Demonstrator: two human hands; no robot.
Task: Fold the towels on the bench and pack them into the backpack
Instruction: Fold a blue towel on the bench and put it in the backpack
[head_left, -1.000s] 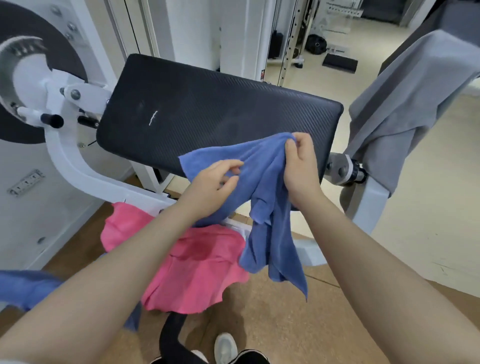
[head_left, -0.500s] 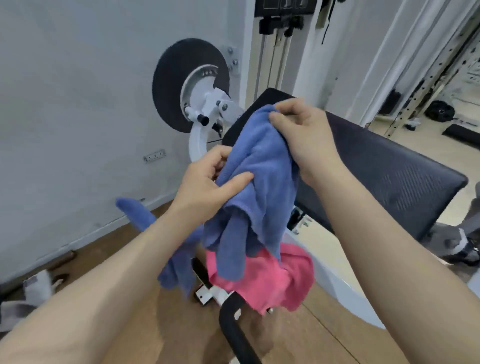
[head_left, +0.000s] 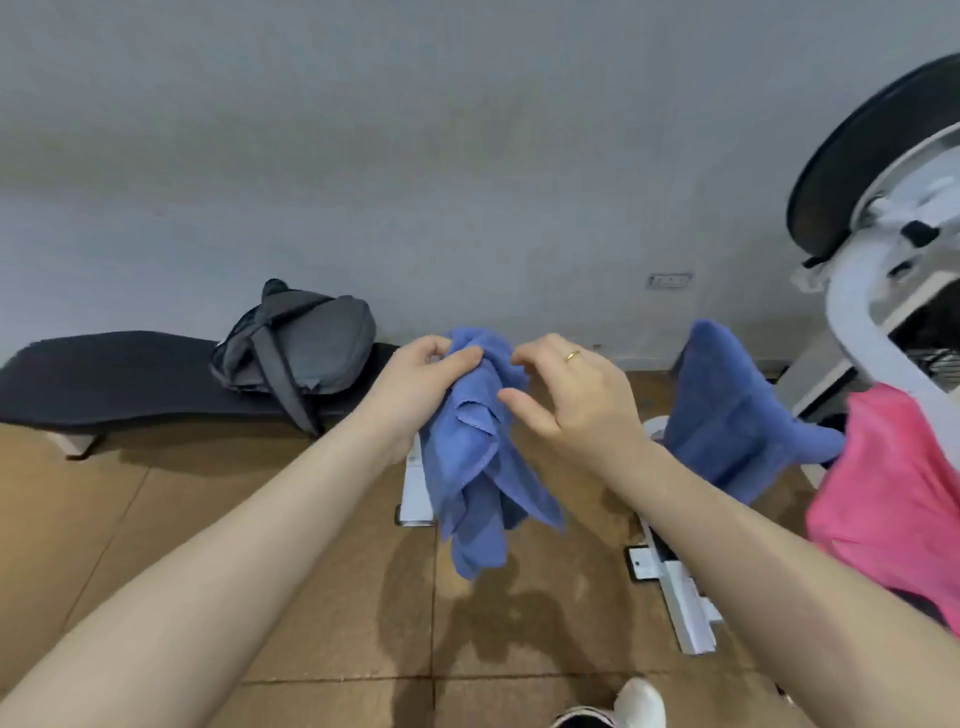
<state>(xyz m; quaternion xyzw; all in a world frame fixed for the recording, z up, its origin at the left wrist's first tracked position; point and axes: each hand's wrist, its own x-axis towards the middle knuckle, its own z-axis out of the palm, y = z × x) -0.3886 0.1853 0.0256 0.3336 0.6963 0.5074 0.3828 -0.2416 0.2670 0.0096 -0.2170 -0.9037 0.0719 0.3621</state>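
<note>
This place is a gym. A low black padded bench (head_left: 104, 382) stands on the floor along a plain grey wall (head_left: 467, 156). At the right there is an exercise machine (head_left: 883, 291) with a white metal frame and a big black round disc, and white frame feet lie on the floor. The floor (head_left: 260, 545) is made of brown tiles that look like rubber or cork. A grey backpack (head_left: 301, 353) rests on the bench. A blue towel (head_left: 727, 415) and a pink towel (head_left: 893, 483) hang on the machine.
</note>
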